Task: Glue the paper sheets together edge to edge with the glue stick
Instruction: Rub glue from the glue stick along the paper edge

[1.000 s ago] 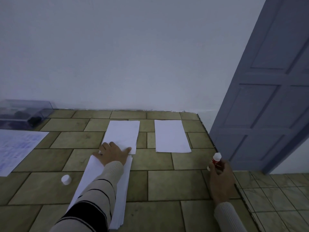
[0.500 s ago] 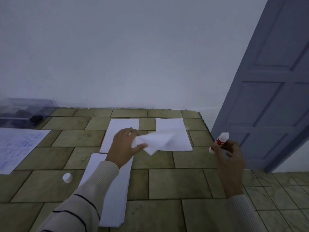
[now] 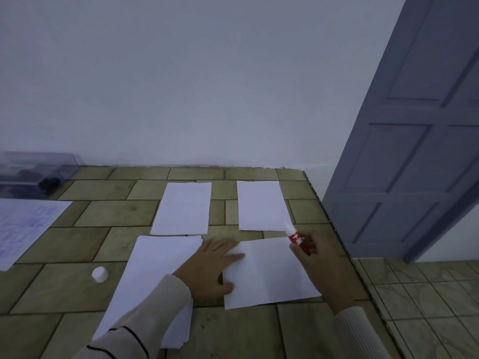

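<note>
White on olive-green tile, looking down from the head view: pressing a single loose sheet (image 3: 269, 278) flat with the left hand (image 3: 210, 268), fingers straight and spread across its left edge. Gripping the glue stick (image 3: 298, 239) in the right hand (image 3: 320, 257), fingers curled round the red barrel, bare white tip pointing up and away, hovering over the far right corner of that sheet. Showing the loose sheet lying between both hands, long axis seemingly running left to right and slightly skewed, far edge just beside the near edge of the far right sheet (image 3: 261, 206), with a thin strip of tiled surface (image 3: 77, 244) between them. Showing also a far left sheet (image 3: 184, 208) well apart from its neighbour, a stack of sheets (image 3: 155, 275) under the left forearm, and the white cap (image 3: 99, 274) standing to the stack's left. Judging the coming move as turning on that far edge: lying straight ahead of the right hand, nearer to it than to the left, so probably calling for a glue stroke along it while holding the paper down with the left.
</note>
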